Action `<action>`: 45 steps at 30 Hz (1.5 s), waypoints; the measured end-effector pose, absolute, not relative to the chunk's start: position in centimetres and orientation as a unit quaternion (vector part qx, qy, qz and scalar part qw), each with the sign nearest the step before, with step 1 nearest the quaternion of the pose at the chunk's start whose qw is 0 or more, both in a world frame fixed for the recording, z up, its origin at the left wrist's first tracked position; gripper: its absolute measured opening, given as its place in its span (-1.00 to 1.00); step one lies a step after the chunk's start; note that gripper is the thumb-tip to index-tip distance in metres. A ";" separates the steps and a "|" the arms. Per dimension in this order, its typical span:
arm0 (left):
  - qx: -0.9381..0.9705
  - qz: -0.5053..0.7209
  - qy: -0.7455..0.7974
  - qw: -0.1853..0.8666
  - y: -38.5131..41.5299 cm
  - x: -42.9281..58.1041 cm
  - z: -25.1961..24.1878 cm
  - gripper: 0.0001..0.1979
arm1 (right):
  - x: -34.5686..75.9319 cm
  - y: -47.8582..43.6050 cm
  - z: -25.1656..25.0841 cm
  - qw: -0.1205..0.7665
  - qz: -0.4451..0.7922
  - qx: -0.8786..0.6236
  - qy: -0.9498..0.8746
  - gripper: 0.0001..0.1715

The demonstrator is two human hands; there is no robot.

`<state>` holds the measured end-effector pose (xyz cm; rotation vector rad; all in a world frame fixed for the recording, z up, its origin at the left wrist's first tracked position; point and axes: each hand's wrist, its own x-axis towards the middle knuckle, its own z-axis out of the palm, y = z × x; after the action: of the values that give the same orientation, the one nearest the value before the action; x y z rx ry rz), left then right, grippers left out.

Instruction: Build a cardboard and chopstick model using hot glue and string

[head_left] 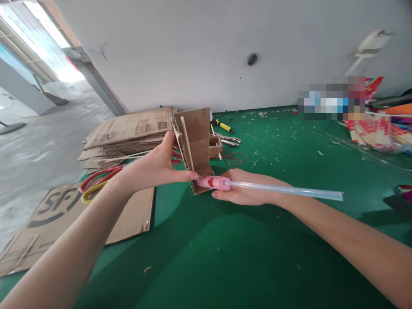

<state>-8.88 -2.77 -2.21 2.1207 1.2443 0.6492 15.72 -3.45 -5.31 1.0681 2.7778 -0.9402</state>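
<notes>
Cardboard piece point(195, 148) upright, bare mat point(225, 253) nearside

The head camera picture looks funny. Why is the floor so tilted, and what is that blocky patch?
In the head view the wide lens bends and tilts the room; bright daylight washes out the doorway at top left; the blocky patch is pixelated on purpose; the hands' shadow falls softly on the green mat.
</notes>
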 end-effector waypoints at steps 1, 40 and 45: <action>0.797 0.230 0.475 0.293 -2.7 -8.9 -2.3 -0.24 | 15.8 -3.4 -5.5 0.009 -0.299 0.342 0.891 -0.69; 0.801 0.203 0.475 0.303 -2.5 -8.6 -2.3 -0.30 | 15.6 -3.7 -5.8 -0.024 -0.282 0.332 0.900 -0.77; 0.803 0.205 0.469 0.306 -2.7 -8.7 -2.2 -0.30 | 15.5 -3.7 -5.8 -0.021 -0.287 0.330 0.899 -0.79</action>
<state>-8.69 -2.74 -2.21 2.1242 1.2423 0.5433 15.51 -3.72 -5.80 1.0506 2.8615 -0.9151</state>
